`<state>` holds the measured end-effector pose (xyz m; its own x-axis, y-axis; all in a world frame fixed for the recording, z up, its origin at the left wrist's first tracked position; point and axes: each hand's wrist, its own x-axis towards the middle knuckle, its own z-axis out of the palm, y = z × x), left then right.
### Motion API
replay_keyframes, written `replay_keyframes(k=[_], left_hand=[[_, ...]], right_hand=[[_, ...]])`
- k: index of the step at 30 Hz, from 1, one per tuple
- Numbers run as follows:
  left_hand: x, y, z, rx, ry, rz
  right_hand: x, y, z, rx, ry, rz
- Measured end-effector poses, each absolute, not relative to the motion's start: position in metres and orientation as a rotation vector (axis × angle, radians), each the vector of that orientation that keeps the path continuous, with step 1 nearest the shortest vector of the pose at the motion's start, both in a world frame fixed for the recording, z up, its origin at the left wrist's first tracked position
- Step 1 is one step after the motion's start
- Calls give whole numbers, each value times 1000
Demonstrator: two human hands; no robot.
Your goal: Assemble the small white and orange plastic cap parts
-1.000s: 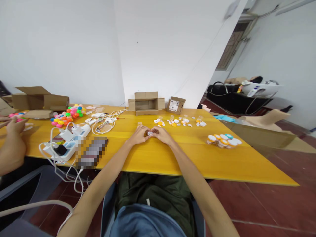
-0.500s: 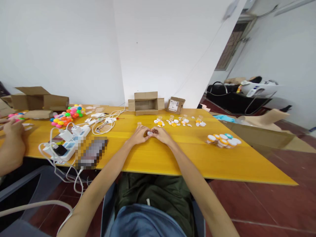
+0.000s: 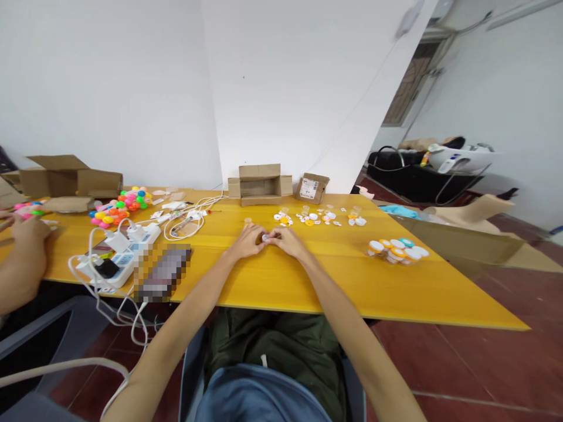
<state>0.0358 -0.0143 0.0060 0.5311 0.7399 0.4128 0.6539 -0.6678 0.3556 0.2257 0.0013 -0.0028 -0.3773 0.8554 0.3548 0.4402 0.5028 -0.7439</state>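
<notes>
My left hand (image 3: pixel 247 242) and my right hand (image 3: pixel 285 240) meet just above the table (image 3: pixel 272 281), fingers closed on one small whitish round piece, perhaps a cap (image 3: pixel 265 237). My fingers hide most of it. Just behind my left hand stands a small clear cup (image 3: pixel 248 221). Farther back to the right lie loose white and orange caps (image 3: pixel 309 219) and small parts, with several clear cups (image 3: pixel 329 208) among them. On the right, several capped small jars (image 3: pixel 397 252) with white, orange and teal lids stand in a cluster.
Open cardboard boxes (image 3: pixel 260 186) and a smaller carton (image 3: pixel 312 188) stand along the wall. To the left are a power strip (image 3: pixel 136 255), tangled white cables (image 3: pixel 187 223), a blurred phone (image 3: pixel 165 272) and colourful balls (image 3: pixel 118 208). Another person's hand (image 3: pixel 29 231) works at far left.
The small white piece has turned and shifted slightly left between my fingers, with my right fingers moving across it. The other person's hand at far left has moved a little.
</notes>
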Motion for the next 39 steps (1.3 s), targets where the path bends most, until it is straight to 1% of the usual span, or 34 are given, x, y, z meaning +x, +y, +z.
replay_keyframes(k=[6,13,29,39], left_hand=[[35,-12,3,2621,1196,839],[34,-8,-1,2650,1175,867],[33,-7,-5,2679,1219,850],[35,-9,1,2659,1253,863]], right_hand=[[226,0,-3,-1039,-2051,645],[224,-1,-4,-966,-2063,694],[220,-4,-6,-982,-2064,620],[220,-4,-8,-1025,-2075,576]])
